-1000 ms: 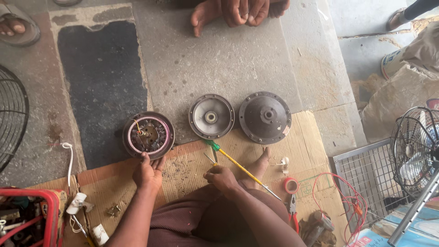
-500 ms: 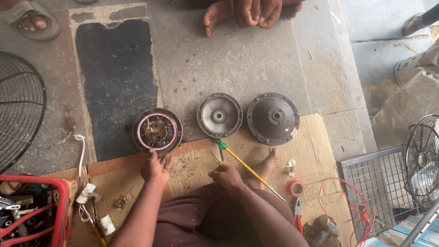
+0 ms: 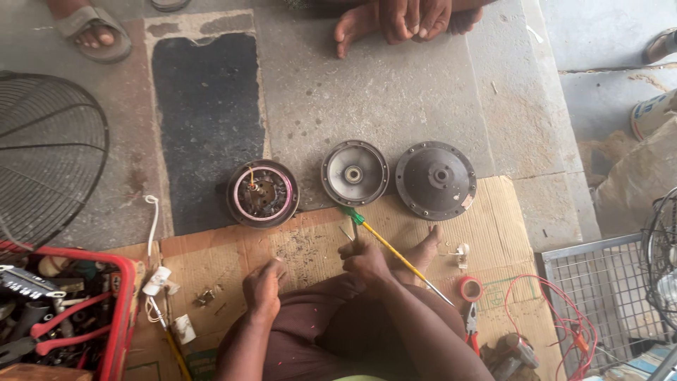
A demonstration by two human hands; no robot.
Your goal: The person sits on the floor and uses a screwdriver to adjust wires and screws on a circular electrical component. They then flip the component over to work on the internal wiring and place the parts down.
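The right hand (image 3: 363, 259) pinches a small tool, the left hand (image 3: 263, 288) rests half curled (holding nothing) on the cardboard (image 3: 493, 212), nearest the wound motor (image 3: 263, 192) just beyond its far edge.

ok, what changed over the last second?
The left hand drew back from the wound motor core toward the body and now rests on the cardboard. The right hand stayed beside the yellow screwdriver. The lighter end cover and darker end cover are unmoved.

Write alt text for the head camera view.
A seated person's right hand grips a small tool while the left hand rests on cardboard; a wound motor core and two round metal covers lie ahead.
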